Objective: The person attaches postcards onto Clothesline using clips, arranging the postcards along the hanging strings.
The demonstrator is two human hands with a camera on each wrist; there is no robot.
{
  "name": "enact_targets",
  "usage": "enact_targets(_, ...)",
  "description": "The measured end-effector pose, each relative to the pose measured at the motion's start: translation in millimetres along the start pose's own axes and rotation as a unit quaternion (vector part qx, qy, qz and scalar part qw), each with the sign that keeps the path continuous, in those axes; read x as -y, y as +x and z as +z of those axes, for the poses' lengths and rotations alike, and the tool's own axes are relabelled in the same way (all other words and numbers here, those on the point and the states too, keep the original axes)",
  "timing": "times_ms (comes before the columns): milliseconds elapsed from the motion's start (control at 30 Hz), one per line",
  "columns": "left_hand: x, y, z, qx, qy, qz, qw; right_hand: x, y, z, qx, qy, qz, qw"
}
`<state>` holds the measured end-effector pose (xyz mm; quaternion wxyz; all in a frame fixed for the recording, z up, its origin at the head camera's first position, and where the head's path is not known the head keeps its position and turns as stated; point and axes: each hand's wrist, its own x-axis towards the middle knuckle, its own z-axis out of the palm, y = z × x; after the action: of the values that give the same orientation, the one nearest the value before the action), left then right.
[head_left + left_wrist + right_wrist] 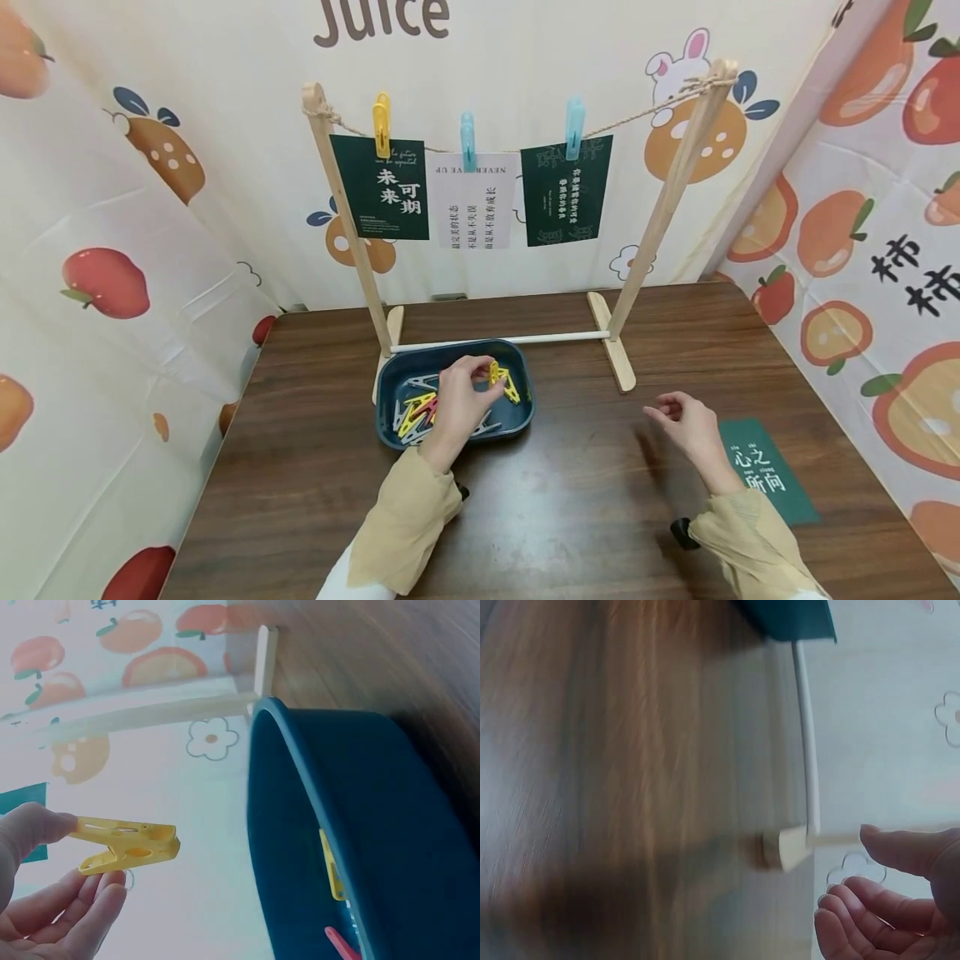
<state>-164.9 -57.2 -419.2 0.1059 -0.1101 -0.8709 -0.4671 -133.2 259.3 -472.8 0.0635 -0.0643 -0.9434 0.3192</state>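
My left hand (pixel 459 408) is over a dark blue plastic basket (pixel 383 392). Between its thumb and fingers it pinches a yellow clothespin (pixel 139 844), whose nose points away from the palm in the left wrist view. Inside the basket lie several clothespins (pixel 415 417), yellow, grey and pink. My right hand (pixel 686 427) hovers above the table with fingers loosely bent and nothing in them. Just right of it, a dark green card (pixel 780 487) with white writing lies on the tabletop, partly covered by the wrist.
Behind the basket stands a wooden rack (pixel 671 192) with a twine line (pixel 626 119). From it hang a green card (pixel 382 200), a white card (pixel 472 208) and another green card (pixel 566 200), held by yellow and blue clothespins. Fruit-printed cloth surrounds the brown table (pixel 570 508).
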Motion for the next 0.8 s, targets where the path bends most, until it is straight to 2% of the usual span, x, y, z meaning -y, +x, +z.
enact_targets(233, -8.3, -4.9, -3.7, -0.002, -0.024, 0.016, 0.9996, -26.9, -9.7, -15.9, 0.007, -0.027, 0.031, 0.999)
enact_targets(533, -13.0, -10.1, -5.8, -0.012, -0.069, 0.033, 0.997, -55.6, -20.3, -33.3, 0.05, -0.062, 0.048, 0.996)
enact_targets(800, -17.3, -13.5, -6.3, -0.017, -0.096, 0.031, 0.9948, -77.9, -22.7, -51.0, 0.064, -0.101, 0.069, 0.99)
